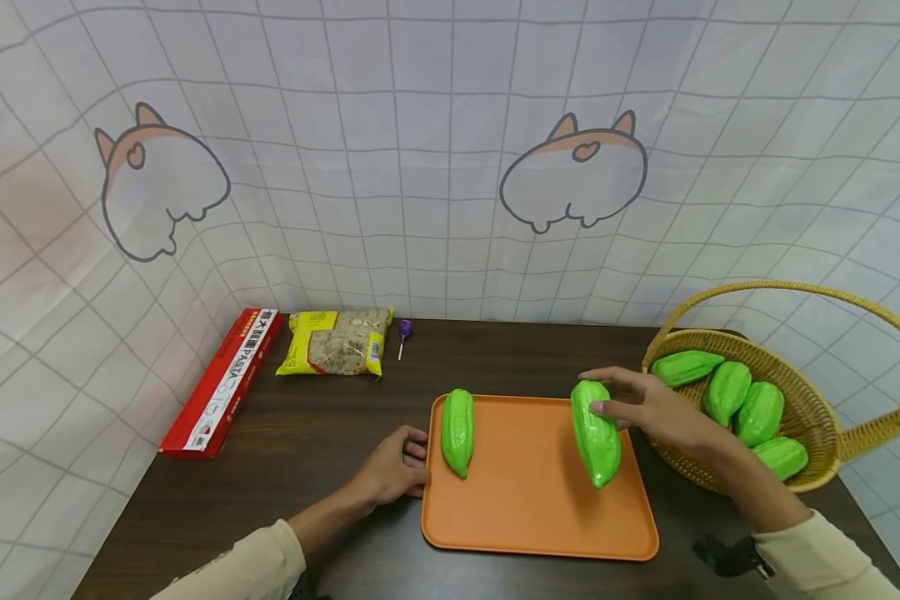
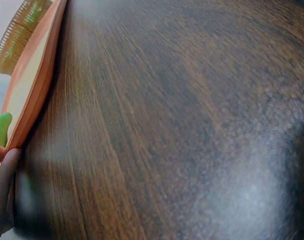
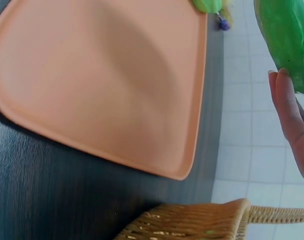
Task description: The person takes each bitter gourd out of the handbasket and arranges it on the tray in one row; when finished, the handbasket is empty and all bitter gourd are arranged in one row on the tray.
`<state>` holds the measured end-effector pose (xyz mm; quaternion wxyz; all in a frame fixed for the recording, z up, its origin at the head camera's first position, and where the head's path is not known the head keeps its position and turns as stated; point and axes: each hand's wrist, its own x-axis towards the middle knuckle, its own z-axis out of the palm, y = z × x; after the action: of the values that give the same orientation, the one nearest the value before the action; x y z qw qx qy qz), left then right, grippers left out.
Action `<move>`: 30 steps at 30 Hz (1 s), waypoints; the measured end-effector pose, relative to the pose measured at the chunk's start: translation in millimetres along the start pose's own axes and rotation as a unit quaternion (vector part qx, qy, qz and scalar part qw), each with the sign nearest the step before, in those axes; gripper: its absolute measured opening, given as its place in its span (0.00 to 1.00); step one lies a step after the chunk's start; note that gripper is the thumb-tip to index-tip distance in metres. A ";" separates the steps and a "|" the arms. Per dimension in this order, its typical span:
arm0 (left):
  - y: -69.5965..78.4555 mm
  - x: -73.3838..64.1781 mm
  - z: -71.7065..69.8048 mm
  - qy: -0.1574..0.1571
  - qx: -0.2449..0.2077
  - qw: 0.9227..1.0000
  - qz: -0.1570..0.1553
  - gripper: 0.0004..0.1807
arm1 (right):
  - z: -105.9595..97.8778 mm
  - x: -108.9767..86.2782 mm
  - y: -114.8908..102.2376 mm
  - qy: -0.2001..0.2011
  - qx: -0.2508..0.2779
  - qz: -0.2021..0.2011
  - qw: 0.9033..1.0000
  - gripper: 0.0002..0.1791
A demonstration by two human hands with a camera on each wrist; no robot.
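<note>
My right hand [image 1: 656,408] pinches a long green ridged gourd [image 1: 595,433] near its upper end. The gourd hangs, slightly tilted, above the right part of an orange tray [image 1: 525,508]. In the right wrist view the fingertips [image 3: 287,95] press against the held gourd [image 3: 292,42], and a shadow falls on the tray. My left hand [image 1: 393,471] holds the tray's left rim, with finger and thumb at the edge in the left wrist view. A second green gourd [image 1: 457,433] lies lengthwise inside the tray, along its left side.
A wicker basket [image 1: 817,417] with a tall arched handle stands right of the tray, holding several green gourds [image 1: 761,412]. At the back left lie a red pasta box [image 1: 221,383], a yellow bag [image 1: 337,342] of dry food and a purple lollipop [image 1: 405,329]. A gridded curtain [image 1: 450,167] closes off the back.
</note>
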<state>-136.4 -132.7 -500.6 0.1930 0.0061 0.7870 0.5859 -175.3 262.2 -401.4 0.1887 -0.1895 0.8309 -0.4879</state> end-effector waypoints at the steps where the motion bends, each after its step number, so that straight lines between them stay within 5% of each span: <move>1: -0.2 0.2 0.0 0.000 0.000 1.000 0.000 0.33 | 0.9 1.1 0.3 -0.004 0.006 0.001 1.000 0.26; 30: -0.7 -0.3 -0.4 -0.002 -0.001 1.000 0.006 0.33 | 38.4 33.5 12.2 -0.047 0.020 -0.006 0.999 0.29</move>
<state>-136.0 -133.3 -501.1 0.1905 0.0118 0.7858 0.5883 -186.4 222.7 -433.9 0.2287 -0.2136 0.8101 -0.4957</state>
